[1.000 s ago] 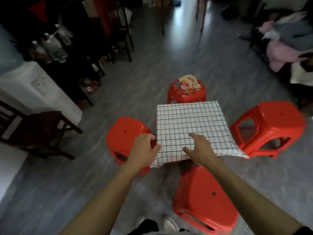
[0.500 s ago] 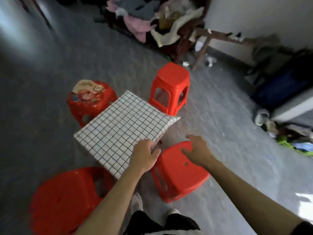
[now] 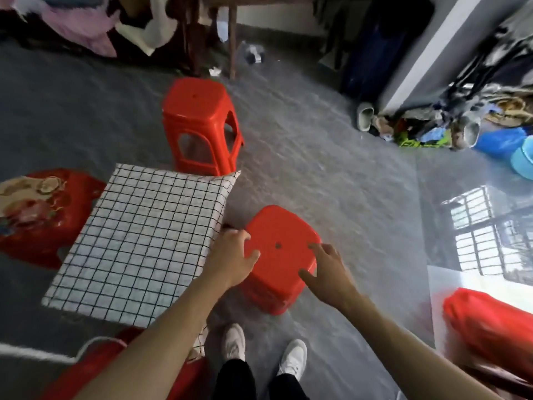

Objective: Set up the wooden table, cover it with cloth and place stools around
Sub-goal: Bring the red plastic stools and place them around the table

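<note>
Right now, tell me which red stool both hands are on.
The plain red stool nearest the feet, right of the checked cloth. The left hand and right hand rest on its seat; the other stools stand untouched.

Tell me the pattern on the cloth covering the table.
White with a thin black grid, on the cloth; seen clearly in the head view.
</note>
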The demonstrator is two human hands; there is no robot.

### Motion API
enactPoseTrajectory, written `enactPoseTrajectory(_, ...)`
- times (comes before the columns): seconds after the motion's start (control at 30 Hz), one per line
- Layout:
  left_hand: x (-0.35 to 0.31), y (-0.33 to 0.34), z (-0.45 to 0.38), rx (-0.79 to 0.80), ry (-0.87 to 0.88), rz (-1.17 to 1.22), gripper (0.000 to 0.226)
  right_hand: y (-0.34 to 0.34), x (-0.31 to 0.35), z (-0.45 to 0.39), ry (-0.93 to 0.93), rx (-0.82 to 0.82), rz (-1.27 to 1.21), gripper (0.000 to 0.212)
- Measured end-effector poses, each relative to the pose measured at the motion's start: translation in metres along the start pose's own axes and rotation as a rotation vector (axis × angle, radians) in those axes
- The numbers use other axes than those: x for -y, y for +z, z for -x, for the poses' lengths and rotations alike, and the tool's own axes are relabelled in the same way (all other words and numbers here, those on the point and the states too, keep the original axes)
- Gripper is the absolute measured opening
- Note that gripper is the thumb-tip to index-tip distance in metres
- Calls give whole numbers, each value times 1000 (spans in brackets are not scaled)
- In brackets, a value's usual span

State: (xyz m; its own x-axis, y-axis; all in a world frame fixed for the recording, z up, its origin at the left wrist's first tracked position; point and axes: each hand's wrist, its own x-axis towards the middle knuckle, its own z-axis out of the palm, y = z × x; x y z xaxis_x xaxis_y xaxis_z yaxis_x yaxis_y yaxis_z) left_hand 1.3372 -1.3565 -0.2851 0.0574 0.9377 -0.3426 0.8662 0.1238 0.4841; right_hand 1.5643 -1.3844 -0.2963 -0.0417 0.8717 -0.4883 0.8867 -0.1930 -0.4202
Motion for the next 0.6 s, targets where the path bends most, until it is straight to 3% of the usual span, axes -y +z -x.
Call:
enactPoseTrajectory(0.43,88,134,-147,93,54,-21,48,141,-72,-124,218,-103,-142,74)
enactPoseTrajectory(0.6,121,180,-196,136,108,-122,67,191,-93,-173,332,-67,64,94)
